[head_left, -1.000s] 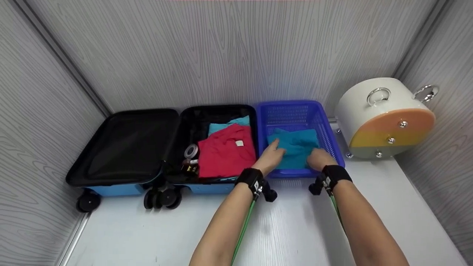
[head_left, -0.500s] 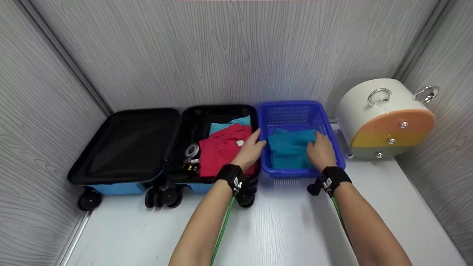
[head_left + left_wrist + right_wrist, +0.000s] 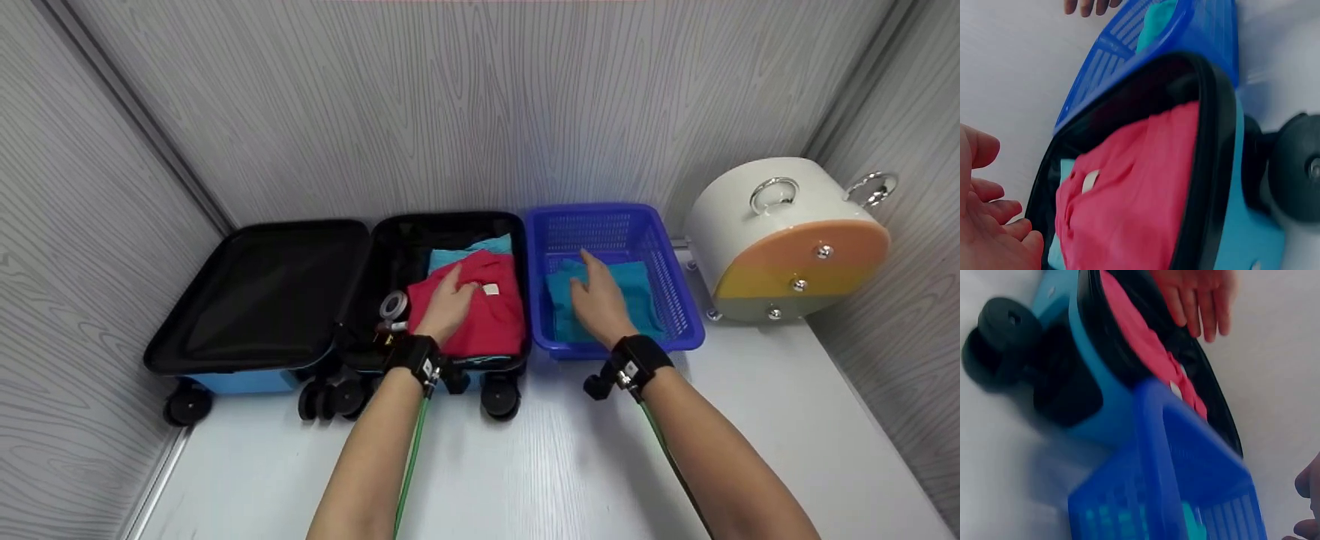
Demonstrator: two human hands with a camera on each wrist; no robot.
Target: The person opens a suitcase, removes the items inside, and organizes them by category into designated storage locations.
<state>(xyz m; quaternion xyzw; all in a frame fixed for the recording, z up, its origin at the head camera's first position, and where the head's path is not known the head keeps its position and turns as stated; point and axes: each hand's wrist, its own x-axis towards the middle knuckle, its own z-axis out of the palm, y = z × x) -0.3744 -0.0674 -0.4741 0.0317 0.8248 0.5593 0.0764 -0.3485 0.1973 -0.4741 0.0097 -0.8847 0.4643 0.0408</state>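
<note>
In the head view my left hand (image 3: pixel 448 306) hovers over a folded red garment (image 3: pixel 487 319) with a white label, fingers relaxed and holding nothing. The garment lies in the right half of an opened suitcase (image 3: pixel 352 322), on top of a light-blue cloth (image 3: pixel 448 258). Over the blue plastic basket (image 3: pixel 538 315), my right hand (image 3: pixel 600 300) is held with its fingers extended and grips nothing. Beneath it a folded teal cloth (image 3: pixel 637 289) lies on the basket floor. The left wrist view shows the loose fingers of the left hand (image 3: pixel 996 216) apart from the red garment (image 3: pixel 1129 208).
Beside the red garment are a roll of tape (image 3: pixel 393 305) and small items partly hidden by the left wrist. The suitcase's other half (image 3: pixel 270 300) lies open at left. A white drum-shaped cabinet (image 3: pixel 780 240) with coloured drawers stands right of the basket, near the wall.
My left hand has moved left from the basket to above the red garment. The right hand has let go of the teal cloth's right side and shifted left, over the basket's middle.
</note>
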